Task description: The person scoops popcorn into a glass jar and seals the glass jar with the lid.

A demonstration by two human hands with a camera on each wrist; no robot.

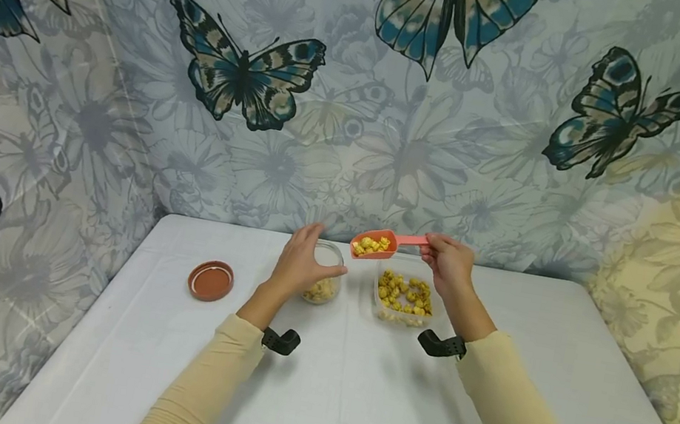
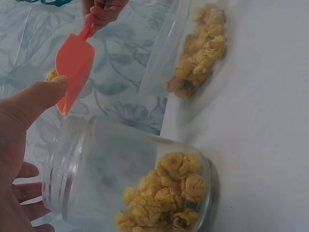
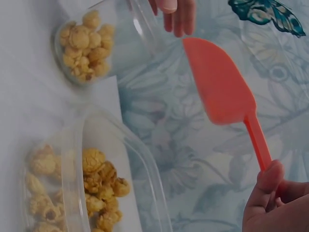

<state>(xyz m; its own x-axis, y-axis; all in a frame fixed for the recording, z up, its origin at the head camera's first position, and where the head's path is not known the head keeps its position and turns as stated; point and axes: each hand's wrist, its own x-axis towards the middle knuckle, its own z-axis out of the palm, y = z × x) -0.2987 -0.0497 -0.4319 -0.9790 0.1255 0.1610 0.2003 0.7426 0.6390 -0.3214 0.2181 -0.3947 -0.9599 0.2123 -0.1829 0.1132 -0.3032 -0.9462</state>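
My right hand [image 1: 449, 264] pinches the handle of an orange-red scoop [image 3: 224, 87]. Yellow caramel popcorn [image 1: 371, 246] fills the scoop's bowl, which is raised above the table between jar and tub. A clear glass jar [image 2: 125, 145] stands upright without a lid, its lower part holding popcorn. My left hand [image 1: 301, 262] is at the jar's mouth, thumb stretched out on the near side and fingers extended around the far side. In the left wrist view the thumb overlaps the scoop's bowl. Below the right hand sits a clear plastic tub [image 3: 72, 169] with more popcorn inside.
A brown round lid [image 1: 210, 281] lies on the white-covered table [image 1: 315, 403], left of the jar. Behind the table's far edge hangs a butterfly-patterned cloth [image 1: 291, 181]. Black straps with wrist cameras sit on both wrists.
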